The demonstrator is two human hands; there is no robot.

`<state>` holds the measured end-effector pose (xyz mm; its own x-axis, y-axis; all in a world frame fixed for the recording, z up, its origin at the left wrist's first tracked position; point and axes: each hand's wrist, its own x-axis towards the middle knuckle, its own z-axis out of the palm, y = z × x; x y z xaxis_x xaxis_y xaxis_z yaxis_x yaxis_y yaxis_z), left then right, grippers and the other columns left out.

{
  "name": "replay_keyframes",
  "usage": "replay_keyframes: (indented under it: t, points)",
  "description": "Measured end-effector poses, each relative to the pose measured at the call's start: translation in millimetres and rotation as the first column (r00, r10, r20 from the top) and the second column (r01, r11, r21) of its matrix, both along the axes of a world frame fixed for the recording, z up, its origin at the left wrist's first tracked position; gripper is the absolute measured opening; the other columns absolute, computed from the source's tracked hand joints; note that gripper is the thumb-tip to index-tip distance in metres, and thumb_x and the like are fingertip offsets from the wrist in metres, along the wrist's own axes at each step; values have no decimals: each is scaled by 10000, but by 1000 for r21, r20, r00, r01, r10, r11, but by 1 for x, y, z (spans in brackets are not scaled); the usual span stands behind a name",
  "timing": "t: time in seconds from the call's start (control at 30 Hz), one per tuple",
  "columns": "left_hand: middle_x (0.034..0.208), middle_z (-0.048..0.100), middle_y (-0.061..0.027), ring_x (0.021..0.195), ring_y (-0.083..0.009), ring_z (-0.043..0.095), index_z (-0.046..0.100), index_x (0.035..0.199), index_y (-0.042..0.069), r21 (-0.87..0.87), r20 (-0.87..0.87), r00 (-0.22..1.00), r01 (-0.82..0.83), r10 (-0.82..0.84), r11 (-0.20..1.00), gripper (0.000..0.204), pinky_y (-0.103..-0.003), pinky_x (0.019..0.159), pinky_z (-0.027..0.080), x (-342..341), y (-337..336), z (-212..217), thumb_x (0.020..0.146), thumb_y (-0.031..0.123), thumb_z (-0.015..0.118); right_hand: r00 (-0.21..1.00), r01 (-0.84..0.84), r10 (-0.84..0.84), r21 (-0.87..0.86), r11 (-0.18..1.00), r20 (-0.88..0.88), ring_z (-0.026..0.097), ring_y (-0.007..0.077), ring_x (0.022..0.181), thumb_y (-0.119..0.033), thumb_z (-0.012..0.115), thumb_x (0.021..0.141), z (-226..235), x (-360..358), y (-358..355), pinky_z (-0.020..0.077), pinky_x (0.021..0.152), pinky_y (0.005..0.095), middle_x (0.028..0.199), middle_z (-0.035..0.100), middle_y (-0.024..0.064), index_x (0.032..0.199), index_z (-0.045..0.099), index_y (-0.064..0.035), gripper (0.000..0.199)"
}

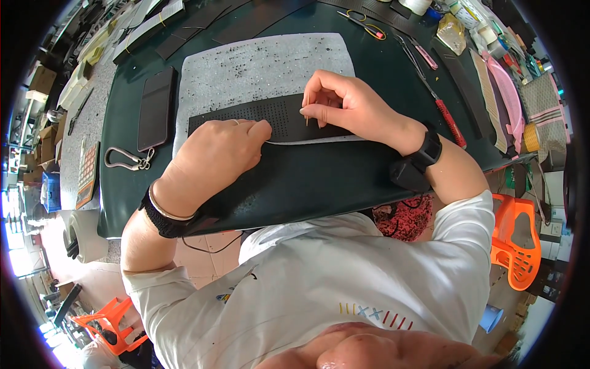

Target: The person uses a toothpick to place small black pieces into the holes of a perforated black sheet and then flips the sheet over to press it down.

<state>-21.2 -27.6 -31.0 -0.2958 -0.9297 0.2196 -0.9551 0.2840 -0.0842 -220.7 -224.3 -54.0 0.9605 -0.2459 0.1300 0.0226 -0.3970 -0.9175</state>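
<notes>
A black strip [270, 117] with rows of small punched holes lies on a grey-white pad [264, 64] scattered with tiny black bits. My left hand [222, 147] is closed over the near left edge of the strip, its fingers curled and pressing it to the pad; the fingertips are partly hidden. Over the right part of the strip, my right hand [344, 104] is pinched, thumb against fingers. A thin pointed tool [307, 122] shows just below the thumb tip, most of it hidden in the hand.
A phone [155, 111] and a strap with a metal clasp [129, 158] lie left of the pad on the dark green tabletop [295, 178]. To the right are a red-handled tool [450, 125], pink-handled tweezers [424, 55] and a long black strip [461, 86]. Small scissors [362, 24] lie at the back.
</notes>
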Motion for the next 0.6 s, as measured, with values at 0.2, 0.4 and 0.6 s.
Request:
replay_keyframes:
  t: [0.2, 0.4, 0.6]
  points:
    - [777, 622, -40, 759, -213, 703, 539, 892, 89, 13, -36, 999, 39, -39, 999, 140, -329, 678, 566, -4, 4, 7, 863, 118, 673, 999, -22, 23, 22, 999, -30, 607, 64, 744, -121, 718, 1016, 3, -1, 2, 498, 683, 222, 907, 649, -11, 1009, 593, -64, 138]
    - [829, 627, -37, 799, -218, 700, 569, 932, 76, 9, -59, 993, 101, -100, 995, 136, -322, 699, 571, -8, 7, 9, 856, 114, 675, 999, -32, 33, 51, 998, -18, 624, 64, 751, -119, 716, 1017, 8, 0, 3, 497, 675, 222, 911, 657, -8, 1016, 595, -67, 132]
    - [1100, 662, -73, 991, -259, 679, 636, 993, 66, 84, -274, 951, 171, -142, 982, 194, -376, 847, 567, 0, 3, 18, 832, 98, 740, 999, -32, 34, 33, 999, -37, 649, 69, 748, -105, 708, 1019, 6, 8, 8, 495, 662, 227, 900, 659, -2, 1027, 599, -69, 114]
